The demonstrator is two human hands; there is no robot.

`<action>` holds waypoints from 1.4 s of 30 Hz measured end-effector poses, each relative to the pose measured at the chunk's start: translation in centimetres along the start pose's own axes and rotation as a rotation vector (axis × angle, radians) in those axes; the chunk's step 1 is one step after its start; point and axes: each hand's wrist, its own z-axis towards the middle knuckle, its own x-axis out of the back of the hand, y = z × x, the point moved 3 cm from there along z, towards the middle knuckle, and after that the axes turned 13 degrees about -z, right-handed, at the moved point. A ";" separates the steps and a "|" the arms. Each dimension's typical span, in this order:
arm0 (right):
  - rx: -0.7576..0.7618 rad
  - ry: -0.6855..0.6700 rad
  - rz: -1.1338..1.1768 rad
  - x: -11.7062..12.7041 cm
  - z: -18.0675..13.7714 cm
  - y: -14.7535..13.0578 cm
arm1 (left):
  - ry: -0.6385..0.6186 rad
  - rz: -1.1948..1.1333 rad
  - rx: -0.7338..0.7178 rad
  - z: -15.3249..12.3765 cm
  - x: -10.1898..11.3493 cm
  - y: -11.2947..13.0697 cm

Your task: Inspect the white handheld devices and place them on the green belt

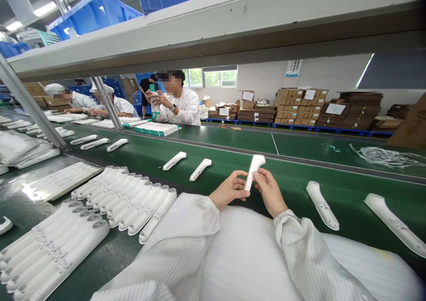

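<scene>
Both of my hands hold one white thermometer-shaped plastic device (254, 167) upright over the green conveyor belt (293, 176). My left hand (229, 189) pinches its lower end with curled fingers. My right hand (270, 191) grips its shaft from the right, thumb against it. White striped sleeves cover both my forearms.
Rows of white casing shells (133, 199) lie at my left, more (49, 252) nearer. Two devices (186, 164) sit on the belt ahead, two shells (322, 205) at right. A person (176, 99) across the belt holds a box; cardboard boxes (299, 105) are stacked behind. A shelf (233, 30) overhangs.
</scene>
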 end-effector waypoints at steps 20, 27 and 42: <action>-0.201 -0.339 0.123 0.3 -1.0 -1.1 | 0.765 0.742 0.230 -0.8 9.3 1.8; -0.146 -0.184 -0.197 0.5 0.4 1.4 | 0.465 -0.097 0.179 0.3 5.5 0.1; 0.123 0.151 -1.152 3.9 2.8 3.3 | 0.010 -0.350 0.135 -0.4 0.8 0.2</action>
